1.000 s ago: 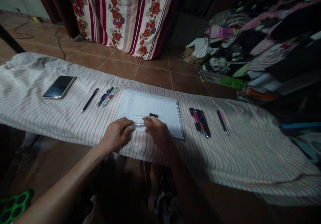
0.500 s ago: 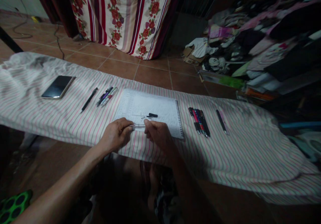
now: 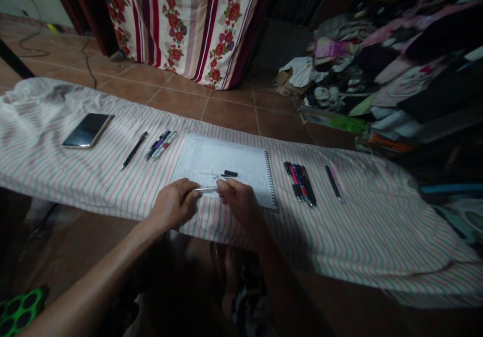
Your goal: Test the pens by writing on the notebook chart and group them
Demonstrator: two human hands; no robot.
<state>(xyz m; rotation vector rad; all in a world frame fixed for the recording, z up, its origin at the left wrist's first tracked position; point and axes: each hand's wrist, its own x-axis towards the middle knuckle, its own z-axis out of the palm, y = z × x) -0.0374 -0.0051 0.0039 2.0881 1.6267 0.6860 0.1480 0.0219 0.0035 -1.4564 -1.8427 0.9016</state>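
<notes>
Between my two hands runs a clear pen barrel (image 3: 207, 189), held low over the near edge of a spiral notebook (image 3: 241, 155). My left hand (image 3: 176, 200) is closed around its left end. The fingertips of my right hand (image 3: 237, 196) pinch the right end. Just beyond the hands, small pen parts lie on the page: a black piece (image 3: 231, 173) and a few thin bits (image 3: 216, 177), too small to name for certain. The page carries faint writing or drawing.
On the striped cloth (image 3: 362, 226), a phone (image 3: 87, 131), a black pen (image 3: 134, 151) and a group of pens (image 3: 160, 145) lie left. More pens (image 3: 301, 183) and a dark pen (image 3: 333, 183) lie right. A clothes heap (image 3: 377, 60) stands beyond.
The clear barrel is slightly more tilted and shows more plainly between my hands. Both hands have shifted only a little; the items on the cloth have stayed put.
</notes>
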